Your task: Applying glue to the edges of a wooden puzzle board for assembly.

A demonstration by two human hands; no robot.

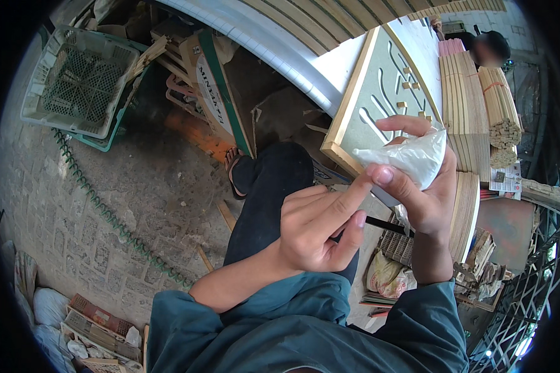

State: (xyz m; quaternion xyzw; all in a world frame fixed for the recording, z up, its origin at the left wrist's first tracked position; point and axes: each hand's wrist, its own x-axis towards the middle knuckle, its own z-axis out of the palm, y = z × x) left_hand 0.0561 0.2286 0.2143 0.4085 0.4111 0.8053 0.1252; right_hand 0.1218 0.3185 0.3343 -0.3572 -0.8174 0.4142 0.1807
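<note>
My right hand [432, 199] is closed round a white plastic bag [417, 155], gathered to a narrow tip that points left. The bag looks soft and partly filled; its contents do not show. My left hand [314, 227] reaches across to it, its index fingertip touching near the bag's lower edge beside my right thumb. The left thumb stands apart from the fingers, the others partly curled. A black rod [389, 225] shows just past the left thumb; I cannot tell whether it touches the hand. Behind the bag lies a grey-green panel [370, 93] with a wooden frame, curved slots and several small wooden blocks.
Bundled wooden strips [500, 105] and stacked wooden frames [463, 118] stand at right. A plastic crate [84, 81] sits on the paved floor at left, near a coiled green hose [115, 224]. A cardboard box [215, 93] leans by my foot. Another person [491, 50] is at far right.
</note>
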